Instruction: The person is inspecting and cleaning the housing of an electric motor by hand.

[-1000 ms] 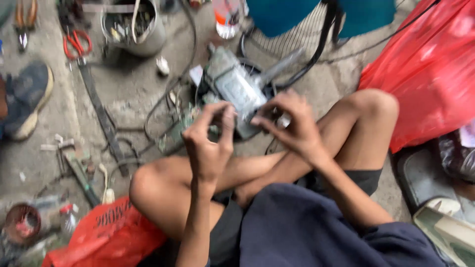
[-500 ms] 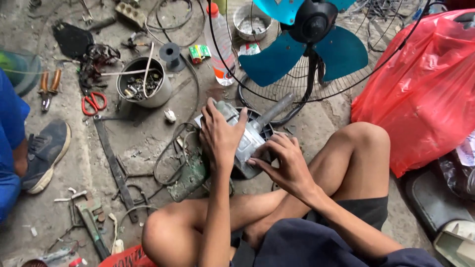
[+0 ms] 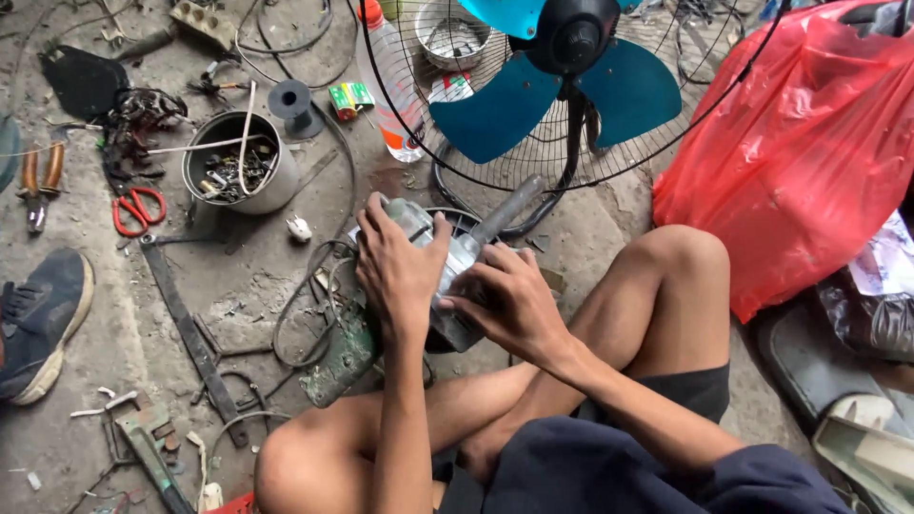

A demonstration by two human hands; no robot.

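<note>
I sit on the concrete floor with my bare legs folded. A grey metal power tool body [image 3: 455, 259] with a straight side handle lies on the floor in front of me. My left hand [image 3: 398, 271] is spread over its top and clamps it. My right hand [image 3: 509, 303] grips its near right side, fingers pressed to the casing. A worn green metal part [image 3: 338, 360] lies under my left forearm, with black cable [image 3: 303, 314] looped beside it.
A fan with teal blades [image 3: 562, 86] stands just beyond the tool. Left of it are a metal tin of scrap [image 3: 231, 162], a plastic bottle [image 3: 388, 105], red scissors [image 3: 138, 209], pliers [image 3: 38, 186] and another person's dark shoe [image 3: 43, 319]. A red plastic bag [image 3: 809, 143] fills the right.
The view has tilted up and away, bringing the fan and the tin into sight. My hands went from fiddling close together above my knees to pressing down on the tool.
</note>
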